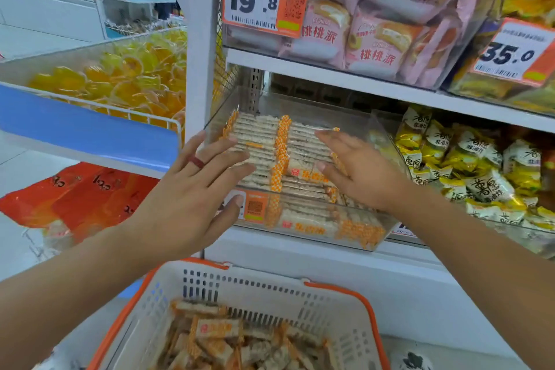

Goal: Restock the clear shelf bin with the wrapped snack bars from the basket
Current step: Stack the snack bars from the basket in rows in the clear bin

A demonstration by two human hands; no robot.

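Bars [271,153] already fill much of the bin [372,237]; many remain in the basket [270,282]. Left hand [192,189] and right hand [357,171] lie flat, fingers straight, gripping nothing.

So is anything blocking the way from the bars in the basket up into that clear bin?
Nothing visible does. The clear bin is open at the top, directly above the basket. Only the person's own hands are there: the left hand and right hand lie flat on the stacked snack bars, holding none.
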